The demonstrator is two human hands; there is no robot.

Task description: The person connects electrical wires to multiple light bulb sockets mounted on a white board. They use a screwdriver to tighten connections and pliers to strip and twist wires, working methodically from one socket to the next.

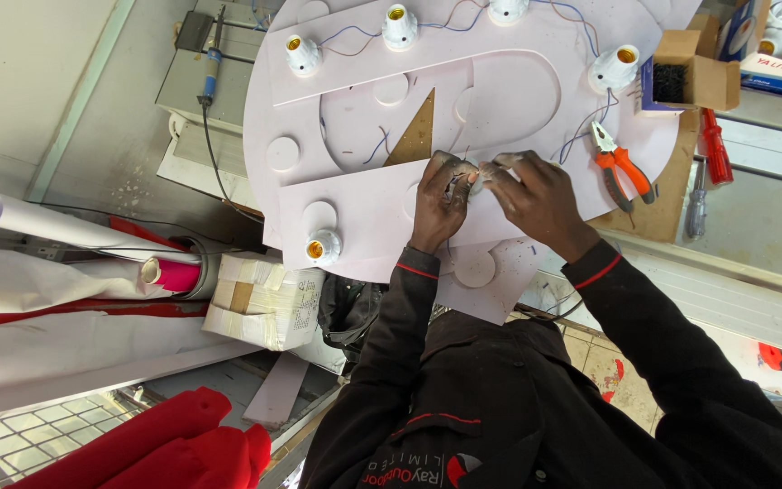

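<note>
Two hands met over a large pale pink board of smooth, matte sheet with raised cut-out shapes, near the middle of its near edge. The left hand and the right hand both pinched a small white lamp socket between dusty fingertips, closed narrow around it — it seemed to be the step of fitting or wiring that socket into the board. The next move looked to call for fine finger work on thin wire, though the wire ends were hidden. Four more white ceramic-looking sockets with brass throats stood along the far edge and one by the near left corner, linked by thin blue and red wires. Orange-handled pliers lay at the right edge — untouched. A brown triangle of bare board showed through the pink.
</note>
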